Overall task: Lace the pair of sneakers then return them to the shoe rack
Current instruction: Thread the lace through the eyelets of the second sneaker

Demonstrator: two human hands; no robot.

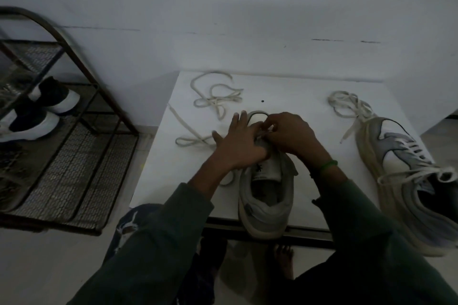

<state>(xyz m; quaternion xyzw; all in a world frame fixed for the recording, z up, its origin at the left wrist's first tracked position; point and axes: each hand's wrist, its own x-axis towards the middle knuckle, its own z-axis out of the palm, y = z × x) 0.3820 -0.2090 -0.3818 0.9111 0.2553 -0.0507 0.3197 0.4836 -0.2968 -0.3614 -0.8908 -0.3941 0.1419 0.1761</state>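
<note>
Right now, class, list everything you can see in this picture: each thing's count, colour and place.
sneakers: two, grey-and-white, on table; one under hands, one laced at right
cream lace: one, loose, table's far left
table: one, white, centre
shoe rack: one, dark metal, floor at left
black-and-white shoes: two, on rack shelf
wristband: one, green, right wrist
left hand: fingers straight, resting on middle sneaker
right hand: fingers curled, apparently pinching lace

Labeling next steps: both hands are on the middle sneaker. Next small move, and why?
Probably draw the lace slack through the eyelet: the right hand seems to pinch it at the front of the sneaker, the left hand steadies it, and a long length lies loose on the table.
</note>
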